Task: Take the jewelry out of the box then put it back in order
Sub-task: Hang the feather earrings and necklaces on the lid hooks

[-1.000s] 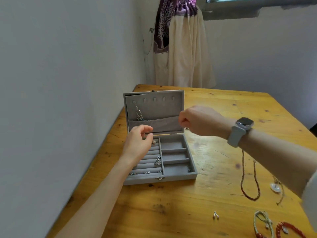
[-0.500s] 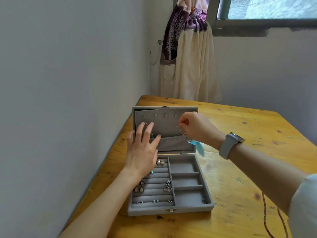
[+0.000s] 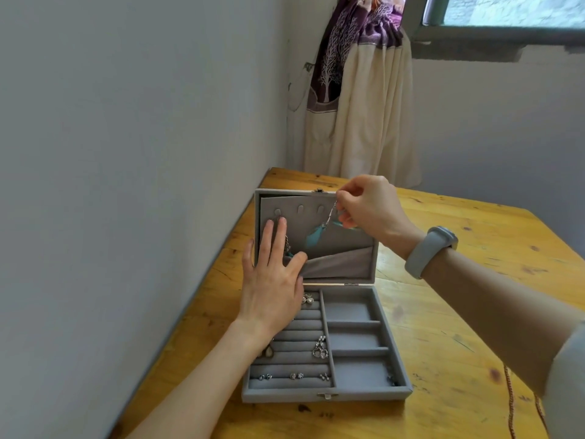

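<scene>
A grey velvet jewelry box (image 3: pixel 364 397) stands open on the wooden table. Its upright lid (image 3: pixel 345 245) has a row of hooks and a fabric pocket. My left hand (image 3: pixel 272 280) presses flat against the lid's left side, fingers straight, partly covering a hanging silver piece. My right hand (image 3: pixel 367 207) pinches a turquoise feather earring (image 3: pixel 316 237) by its silver chain at the lid's top right. Small silver earrings (image 3: pixel 319 348) sit in the ring rolls on the box's left side. The right compartments hold almost nothing.
The wall runs close along the table's left edge (image 3: pixel 202 280). A curtain (image 3: pixel 357 99) hangs behind the table's far corner. A red beaded necklace (image 3: pixel 509 403) lies on the table at the right, mostly out of view.
My right hand has risen to the lid's top edge, lifting the feather earring in front of the lid. My left hand has stayed flat against the lid. The view has tilted up.
</scene>
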